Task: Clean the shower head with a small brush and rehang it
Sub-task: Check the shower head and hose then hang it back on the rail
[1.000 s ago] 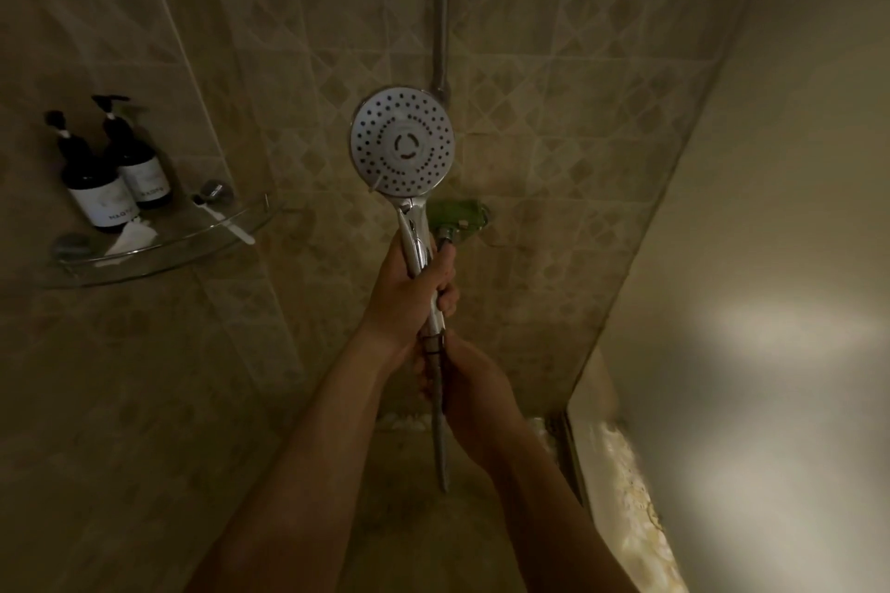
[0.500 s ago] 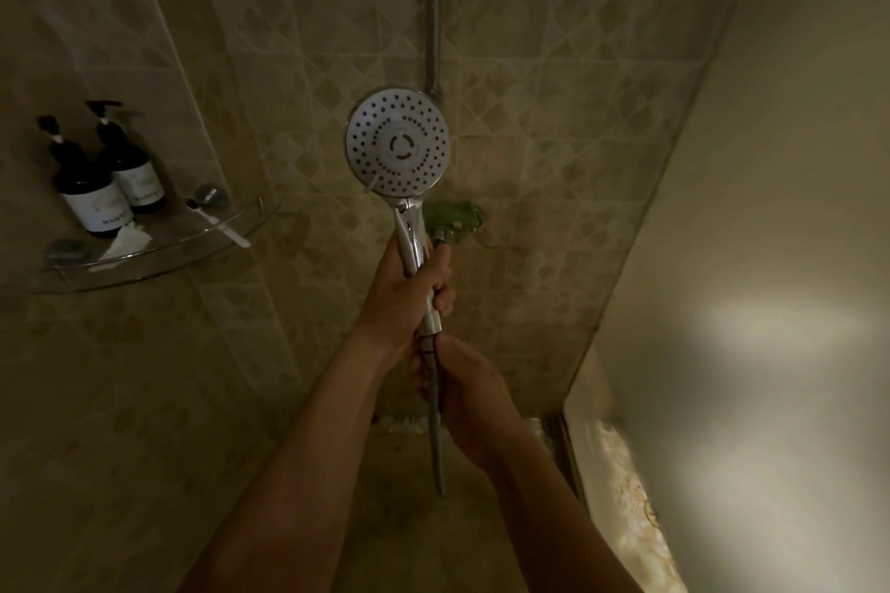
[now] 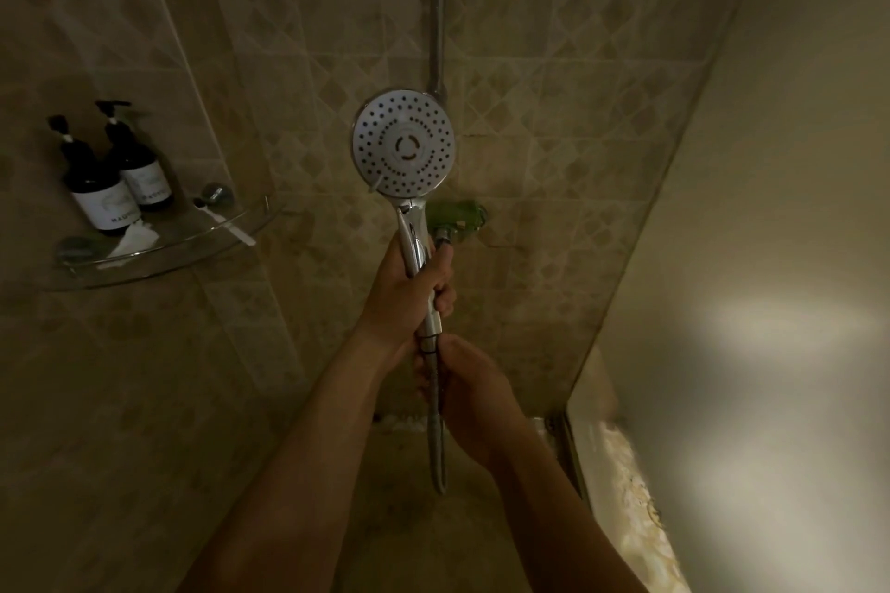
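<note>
Tiled shower wall (image 3: 530,135), dim light; shower head (image 3: 403,143) held upright in front of the wall pipe (image 3: 437,14), spray face toward the camera; left hand (image 3: 404,294) wrapped round its chrome handle (image 3: 413,241); right hand (image 3: 469,385) just below, fingers curled round the hose (image 3: 437,448) at the handle's base; glass corner shelf (image 3: 192,250) at left carries two dark pump bottles (image 3: 101,193).

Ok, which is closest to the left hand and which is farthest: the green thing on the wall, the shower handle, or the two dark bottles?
1. The shower handle: the left hand grips it.
2. The green thing: on the wall, just up and right of the thumb.
3. The two dark bottles: far off to the left, on the glass shelf.
</note>
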